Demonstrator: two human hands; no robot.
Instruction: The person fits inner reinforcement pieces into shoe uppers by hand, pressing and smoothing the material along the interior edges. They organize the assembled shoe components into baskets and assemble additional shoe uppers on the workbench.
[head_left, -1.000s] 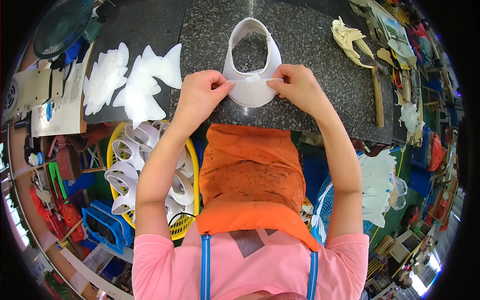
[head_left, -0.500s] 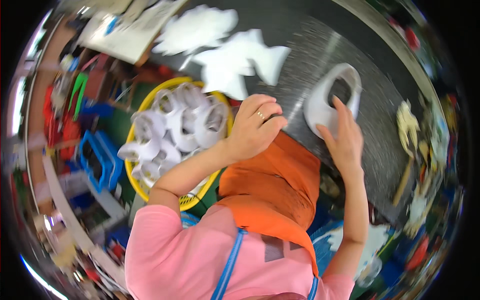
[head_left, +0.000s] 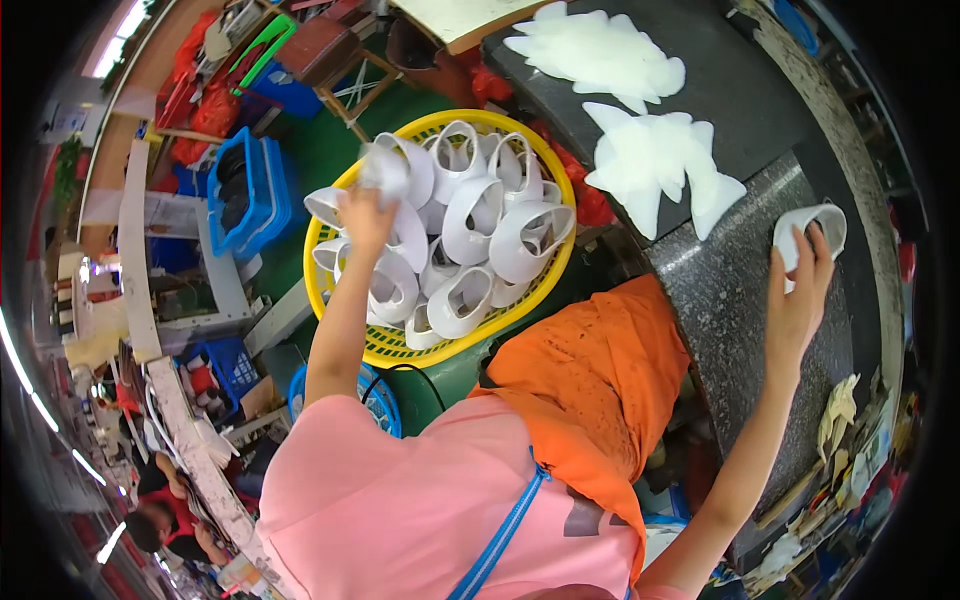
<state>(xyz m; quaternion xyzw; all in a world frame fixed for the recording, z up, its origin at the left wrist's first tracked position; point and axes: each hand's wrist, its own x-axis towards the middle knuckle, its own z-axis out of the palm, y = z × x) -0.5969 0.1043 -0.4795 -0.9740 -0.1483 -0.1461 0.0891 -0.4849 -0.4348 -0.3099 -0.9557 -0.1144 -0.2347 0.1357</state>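
Note:
My left hand point(head_left: 368, 218) reaches over the left side of a yellow basket point(head_left: 312, 262), its fingers closed on a white shoe upper point(head_left: 388, 172); both are smeared by motion. Several more white shoe uppers point(head_left: 472, 220) are piled in the basket. Over on the dark bench, my right hand point(head_left: 803, 285) grips another white shoe upper point(head_left: 833, 226), with fingers at its opening and the thumb along its near side.
Two heaps of flat white cut pieces, one farther point(head_left: 600, 55) and one nearer point(head_left: 655, 165), lie on the speckled dark bench point(head_left: 735, 310). Cream gloves point(head_left: 838, 410) lie at its right edge. Blue crates point(head_left: 245, 195) stand left of the basket; a wooden stool point(head_left: 320, 60) is beyond.
The view has turned toward the basket. My left hand has gone from the bench's near edge to the basket and onto a shoe upper. My right hand and its upper are farther right.

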